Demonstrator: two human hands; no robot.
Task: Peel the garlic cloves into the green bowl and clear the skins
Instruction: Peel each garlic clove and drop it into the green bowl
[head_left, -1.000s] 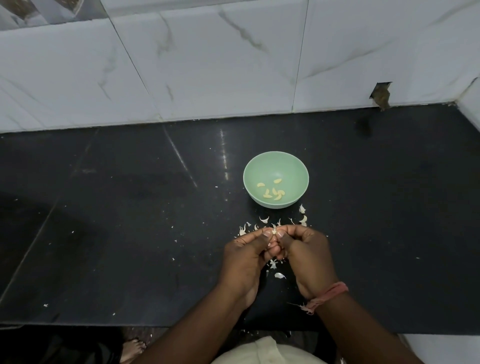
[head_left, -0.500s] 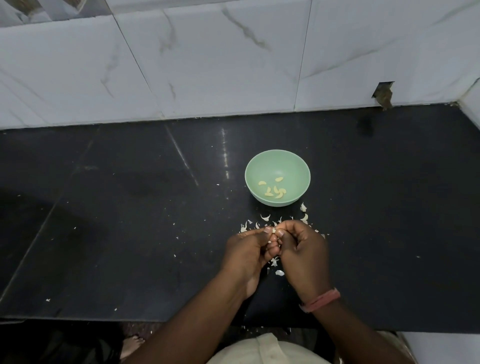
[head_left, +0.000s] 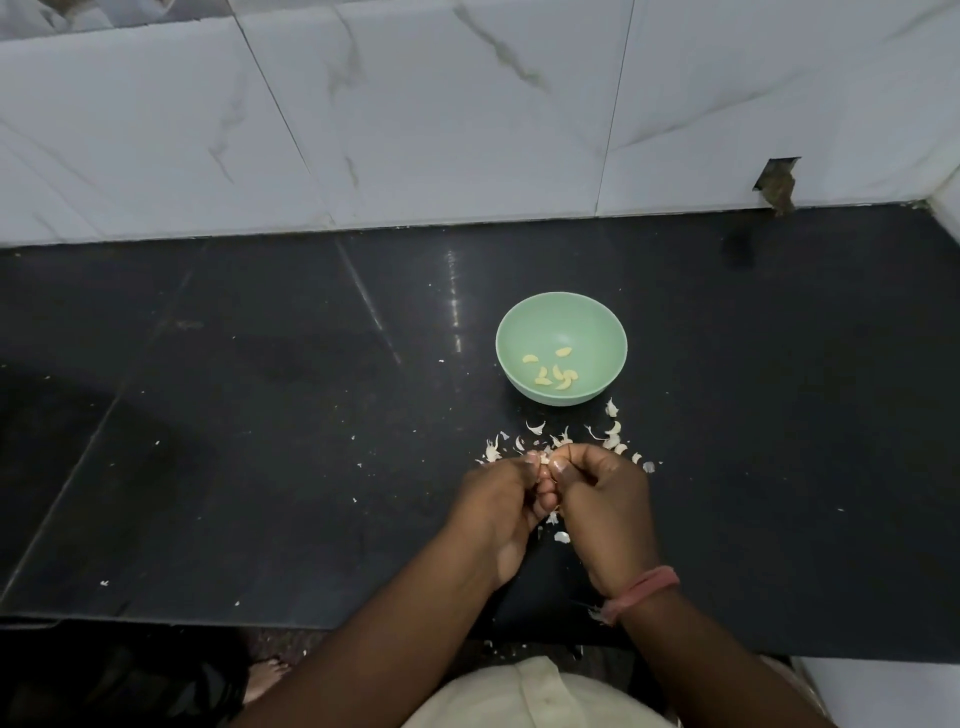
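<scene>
We see a black polished stone counter (head_left: 260, 415) filling the middle of the frame, with white marble-veined wall tiles (head_left: 415, 114) across the top. Along the left half the dark slab carries only scattered pale specks and a long reflected streak.

Just left of centre in the lower half, our left hand (head_left: 501, 512) has its fingers curled inward, the thumb and fingertips pinching a small pale garlic clove (head_left: 544, 458). The clove shows only as a whitish sliver at the meeting of the fingertips; we cannot tell how much skin it wears. Touching it from the other side, our right hand (head_left: 605, 512) is likewise curled, thumb and forefinger gripping the same clove, so both hands meet knuckle to knuckle above the counter. A pink band (head_left: 644, 592) circles the right wrist.

Around and just above the hands lies a loose scatter of white papery garlic skins (head_left: 613, 436), curled and flaky, with a few more flakes below the fingers, between the two palms.

Above the skins, right of centre, stands the round pale green bowl (head_left: 561, 312), upright on the counter and apart from the hands. Inside it rest several peeled cloves (head_left: 556, 374), small, yellowish and crescent-shaped, clustered at the bottom.

In the upper right, a ragged dark hole (head_left: 776, 182) breaks the lower edge of a tile.
</scene>
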